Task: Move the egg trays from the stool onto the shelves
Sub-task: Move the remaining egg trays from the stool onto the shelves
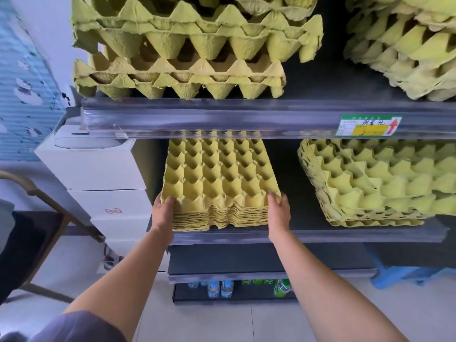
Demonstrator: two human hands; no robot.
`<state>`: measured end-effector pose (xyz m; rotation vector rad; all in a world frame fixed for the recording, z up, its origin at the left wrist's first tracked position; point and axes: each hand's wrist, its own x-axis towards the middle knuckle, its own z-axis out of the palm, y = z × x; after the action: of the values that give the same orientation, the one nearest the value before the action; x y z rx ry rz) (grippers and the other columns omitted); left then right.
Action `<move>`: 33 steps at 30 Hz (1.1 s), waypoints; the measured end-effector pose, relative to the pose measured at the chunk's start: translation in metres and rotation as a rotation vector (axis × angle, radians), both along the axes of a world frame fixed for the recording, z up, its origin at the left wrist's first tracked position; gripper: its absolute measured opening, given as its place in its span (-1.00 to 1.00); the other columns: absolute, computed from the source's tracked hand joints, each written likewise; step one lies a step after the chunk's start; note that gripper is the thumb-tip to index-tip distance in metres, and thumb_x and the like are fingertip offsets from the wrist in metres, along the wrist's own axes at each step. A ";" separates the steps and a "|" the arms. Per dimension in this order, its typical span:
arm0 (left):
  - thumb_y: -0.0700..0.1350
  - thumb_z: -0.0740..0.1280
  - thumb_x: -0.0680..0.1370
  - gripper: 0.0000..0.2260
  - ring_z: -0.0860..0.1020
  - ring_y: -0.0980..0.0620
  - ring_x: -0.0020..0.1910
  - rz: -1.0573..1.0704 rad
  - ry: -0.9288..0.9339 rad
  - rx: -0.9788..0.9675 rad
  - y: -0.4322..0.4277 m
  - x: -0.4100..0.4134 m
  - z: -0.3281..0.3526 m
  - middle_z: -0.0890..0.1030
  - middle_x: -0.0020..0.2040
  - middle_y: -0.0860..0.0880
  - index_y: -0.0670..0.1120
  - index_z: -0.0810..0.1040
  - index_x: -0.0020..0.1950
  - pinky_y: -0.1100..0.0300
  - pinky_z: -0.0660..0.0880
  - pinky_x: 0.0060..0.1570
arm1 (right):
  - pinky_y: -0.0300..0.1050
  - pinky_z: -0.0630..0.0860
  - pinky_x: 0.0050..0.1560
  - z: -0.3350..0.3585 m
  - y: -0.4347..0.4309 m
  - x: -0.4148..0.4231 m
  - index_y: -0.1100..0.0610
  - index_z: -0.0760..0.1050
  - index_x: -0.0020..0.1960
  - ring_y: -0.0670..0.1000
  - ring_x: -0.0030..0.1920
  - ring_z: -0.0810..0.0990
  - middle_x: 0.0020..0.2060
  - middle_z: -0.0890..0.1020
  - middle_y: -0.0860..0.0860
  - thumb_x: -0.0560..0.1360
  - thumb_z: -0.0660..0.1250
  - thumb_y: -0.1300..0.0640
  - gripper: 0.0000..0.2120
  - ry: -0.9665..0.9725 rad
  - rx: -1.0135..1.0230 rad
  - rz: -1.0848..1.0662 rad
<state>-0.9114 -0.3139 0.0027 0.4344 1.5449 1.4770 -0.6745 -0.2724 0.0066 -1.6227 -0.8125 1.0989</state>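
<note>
A stack of several yellow cardboard egg trays (217, 178) rests on the dark middle shelf (306, 233), its near edge at the shelf front. My left hand (162, 213) grips the stack's near left corner. The near right corner is held by my right hand (278, 213). Another stack of egg trays (375, 183) lies to the right on the same shelf. On the upper shelf (246, 117) sit two more piles of trays, one at the left (187, 48) and one at the right (404, 50). A blue stool (394, 275) shows at the lower right, behind the shelf.
White boxes (103, 178) are stacked left of the shelving. A wooden chair frame (49, 208) stands at the far left. Bottles (222, 288) sit on the bottom shelf. A green and yellow price label (367, 124) is on the upper shelf's rail.
</note>
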 end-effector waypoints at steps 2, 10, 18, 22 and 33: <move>-0.16 0.18 0.54 -0.85 0.48 -0.07 -0.14 0.000 -0.008 -0.018 0.001 -0.002 -0.003 0.53 -0.18 -0.02 0.00 0.45 0.07 -0.07 0.45 0.00 | -0.01 0.35 0.21 -0.004 0.001 -0.001 0.06 0.24 0.47 0.14 0.31 0.41 0.35 0.41 0.08 0.60 0.18 -0.02 -0.53 0.019 -0.012 0.018; -0.17 0.17 0.52 -0.85 0.40 0.00 -0.29 0.017 0.012 -0.023 0.003 -0.005 -0.001 0.46 -0.32 0.00 0.04 0.47 -0.15 0.12 0.36 -0.22 | -0.08 0.33 -0.04 -0.002 -0.009 -0.010 0.04 0.36 0.36 0.04 -0.01 0.44 0.03 0.49 0.03 0.57 0.15 0.09 -0.64 0.007 0.042 -0.078; -0.18 0.18 0.53 -0.84 0.35 0.01 -0.35 0.033 0.064 0.022 -0.002 -0.014 -0.004 0.39 -0.36 -0.02 -0.01 0.43 -0.23 0.16 0.29 -0.32 | -0.08 0.34 -0.05 -0.003 -0.024 -0.022 0.06 0.35 0.36 0.04 -0.03 0.44 -0.01 0.49 0.03 0.59 0.13 0.10 -0.65 -0.026 0.055 -0.096; -0.17 0.19 0.53 -0.84 0.37 0.00 -0.33 -0.018 0.078 -0.002 -0.006 -0.016 0.000 0.41 -0.35 -0.03 -0.01 0.40 -0.24 0.14 0.31 -0.26 | -0.08 0.37 -0.07 -0.001 -0.025 -0.014 0.08 0.37 0.31 0.06 -0.04 0.46 -0.04 0.52 0.04 0.59 0.14 0.08 -0.69 -0.095 0.042 -0.007; -0.14 0.28 0.51 -0.60 0.32 -0.20 0.31 -0.155 1.210 -0.023 -0.017 -0.014 0.022 0.42 0.32 -0.13 -0.05 0.41 0.35 -0.04 0.19 0.28 | 0.07 0.48 0.00 0.016 -0.033 -0.007 0.10 0.42 0.33 0.24 0.19 0.45 0.27 0.45 0.16 0.53 0.28 0.14 -0.63 -0.994 0.245 0.124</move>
<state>-0.9258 -0.3309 0.0242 1.5874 2.3239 1.0591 -0.6812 -0.3059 0.0221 -1.8911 -1.6198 0.1733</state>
